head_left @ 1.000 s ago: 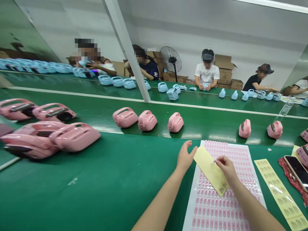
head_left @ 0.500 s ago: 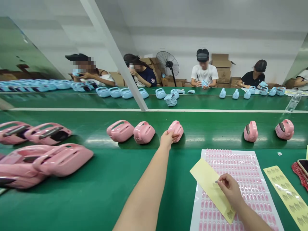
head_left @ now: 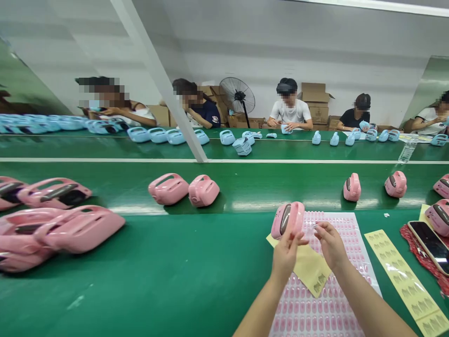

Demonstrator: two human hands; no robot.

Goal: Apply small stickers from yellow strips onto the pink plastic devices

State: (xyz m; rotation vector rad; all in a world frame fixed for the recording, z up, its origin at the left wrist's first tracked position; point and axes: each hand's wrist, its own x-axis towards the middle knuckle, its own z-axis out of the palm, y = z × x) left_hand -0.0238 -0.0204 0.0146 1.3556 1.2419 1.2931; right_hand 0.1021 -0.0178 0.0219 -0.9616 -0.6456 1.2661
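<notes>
A glossy pink plastic housing with a loop handle and a dark window point(head_left: 279, 218) is in my left hand point(head_left: 286, 257), whose fingers grip its lower edge. My right hand point(head_left: 331, 245) is beside it, thumb and forefinger pinched on a small pale sticker point(head_left: 315, 226). Under both hands lies a yellow backing sheet point(head_left: 310, 269) with a few grey stickers at its near corner. That sheet rests across a large white sheet with rows of pink oval stickers point(head_left: 305, 309).
Several pink housings point(head_left: 168, 189) stand along the green bench point(head_left: 157, 281), more at far left point(head_left: 80, 229). To the right lie another yellow sticker strip point(head_left: 407, 276) and a phone point(head_left: 430, 243) on red cloth. Across the bench, people handle blue housings point(head_left: 227, 137) behind a slanting white post point(head_left: 161, 79).
My left hand has brought the pink housing from the back of the bench to above the sticker sheets, turning its window into view. My right hand has risen towards it. The view has shifted right.
</notes>
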